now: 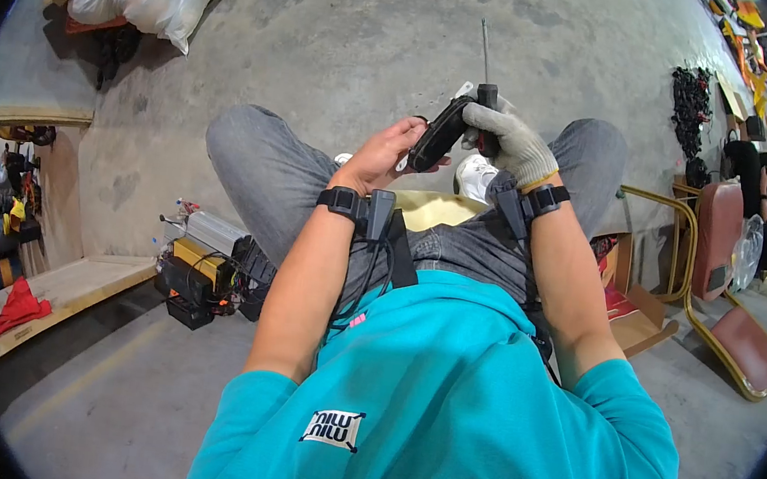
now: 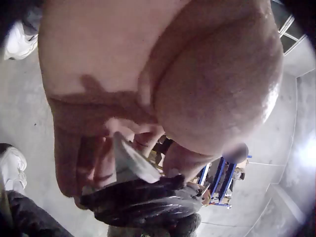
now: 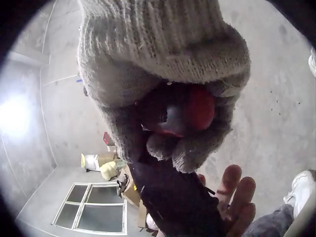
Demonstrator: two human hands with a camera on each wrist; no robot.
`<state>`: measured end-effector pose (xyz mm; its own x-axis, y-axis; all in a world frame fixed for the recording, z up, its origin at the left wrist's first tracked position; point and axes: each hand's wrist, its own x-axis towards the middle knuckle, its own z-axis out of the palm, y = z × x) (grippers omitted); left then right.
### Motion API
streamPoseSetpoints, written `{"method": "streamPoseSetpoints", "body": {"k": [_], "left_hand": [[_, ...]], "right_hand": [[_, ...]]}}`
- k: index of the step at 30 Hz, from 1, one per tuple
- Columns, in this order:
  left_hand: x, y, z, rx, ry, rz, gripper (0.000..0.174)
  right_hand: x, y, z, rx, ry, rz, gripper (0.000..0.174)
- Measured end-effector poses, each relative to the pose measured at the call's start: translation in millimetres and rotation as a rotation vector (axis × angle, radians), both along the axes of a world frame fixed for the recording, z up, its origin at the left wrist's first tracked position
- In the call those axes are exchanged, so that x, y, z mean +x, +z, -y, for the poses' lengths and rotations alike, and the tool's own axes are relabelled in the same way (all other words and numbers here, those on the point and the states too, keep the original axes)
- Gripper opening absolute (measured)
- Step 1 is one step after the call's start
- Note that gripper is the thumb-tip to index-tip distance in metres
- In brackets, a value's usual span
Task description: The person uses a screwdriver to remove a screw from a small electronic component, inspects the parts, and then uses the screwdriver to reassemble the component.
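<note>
Black casing (image 1: 436, 136) gripped by left hand (image 1: 381, 157), seemingly touching screwdriver (image 1: 487, 94) gripped by right hand (image 1: 511, 143).

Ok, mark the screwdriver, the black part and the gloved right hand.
screwdriver (image 1: 484, 52): head view, on the bare metal shaft above the fist.
black part (image 1: 438, 135): head view, on the middle of its dark body.
right hand (image 1: 511, 144): head view, on the gloved back of the hand.
</note>
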<state>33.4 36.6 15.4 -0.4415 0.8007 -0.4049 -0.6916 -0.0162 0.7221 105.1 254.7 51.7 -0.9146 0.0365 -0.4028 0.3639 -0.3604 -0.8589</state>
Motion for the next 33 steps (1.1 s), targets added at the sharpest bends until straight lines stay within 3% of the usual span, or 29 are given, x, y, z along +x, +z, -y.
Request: {"method": "streamPoseSetpoints", "body": {"k": [4,7,14,21,25,27,29,31,33], "left_hand": [[0.3,-0.1,-1.4,0.206,-0.137,0.173,0.045],[1.3,-10.1,-2.1,0.207,-0.126,0.160,0.050],[-4.9,-28.4,1.5,0.269,-0.097,0.274,0.050],[-17.6,-31.9,8.2,0.261,0.164,0.287,0.040],[-22.3,-37.0,11.8,0.263,0.253,0.266,0.048],[-23.2,-38.3,10.9,0.199,0.292,0.240,0.049],[-24.2,-38.6,11.3,0.192,0.311,0.244,0.049],[-25.5,-35.8,12.9,0.184,0.337,0.242,0.050],[-24.7,-33.9,12.9,0.158,0.376,0.222,0.051]], "right_hand": [[0.7,0.0,3.7,-0.041,-0.008,-0.025,0.027],[2.5,5.3,4.6,-0.004,-0.011,0.046,0.028],[-1.1,6.3,12.1,-0.010,-0.048,-0.008,0.031],[1.2,-6.5,-10.2,0.228,-0.172,0.178,0.019],[3.7,26.3,-19.7,0.380,-0.104,0.115,0.036],[3.1,45.1,-27.9,0.472,0.047,0.022,0.048],[4.6,57.2,-30.3,0.510,0.088,0.001,0.048],[5.9,58.4,-32.0,0.536,-0.099,-0.035,0.045],[9.7,45.4,-37.3,0.509,-0.121,-0.066,0.042]]}}
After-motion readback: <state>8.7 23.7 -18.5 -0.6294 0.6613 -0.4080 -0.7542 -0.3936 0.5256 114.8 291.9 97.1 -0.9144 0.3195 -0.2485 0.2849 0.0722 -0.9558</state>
